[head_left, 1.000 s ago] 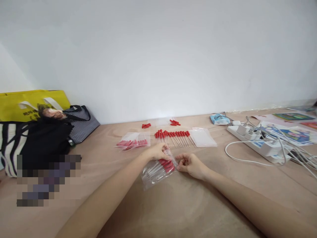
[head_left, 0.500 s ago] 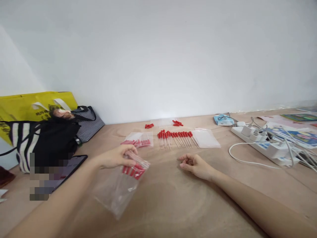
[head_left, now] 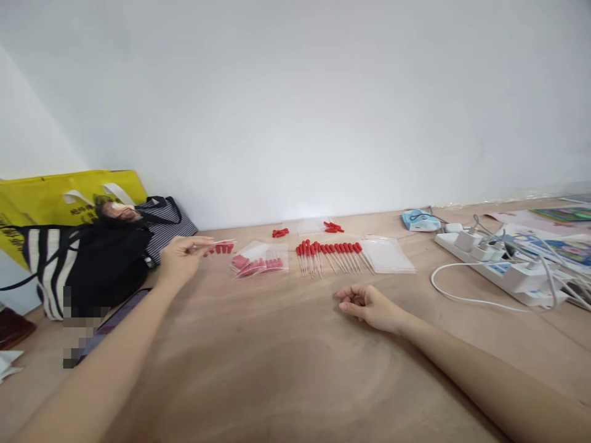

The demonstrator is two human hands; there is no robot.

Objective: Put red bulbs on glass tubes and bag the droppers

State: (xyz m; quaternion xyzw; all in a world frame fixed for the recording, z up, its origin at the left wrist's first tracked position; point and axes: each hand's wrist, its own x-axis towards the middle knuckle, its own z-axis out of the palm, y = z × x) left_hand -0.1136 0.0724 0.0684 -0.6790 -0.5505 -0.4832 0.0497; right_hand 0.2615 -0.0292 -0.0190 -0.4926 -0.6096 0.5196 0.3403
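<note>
My left hand (head_left: 181,255) is stretched out to the far left and grips a clear plastic bag of red-capped pipettes (head_left: 220,247), held just above the wooden table (head_left: 277,369) beside a pile of filled bags (head_left: 259,261). My right hand (head_left: 367,304) rests on the table with its fingers loosely curled and nothing in it. Beyond it lies a row of loose red-capped pipettes (head_left: 330,255), with a stack of empty clear bags (head_left: 386,255) to their right. Small heaps of red caps (head_left: 279,232) lie near the wall.
Striped and yellow bags (head_left: 87,246) stand at the left against the wall, with a phone (head_left: 115,320) lying in front. A white power strip (head_left: 503,271) with plugs and cables sits at the right, near a blue pack (head_left: 418,220) and printed papers (head_left: 554,246).
My left hand carried the filled bag from the middle of the table to the far left, next to the pile of bags. My right hand let go and stayed resting on the table.
</note>
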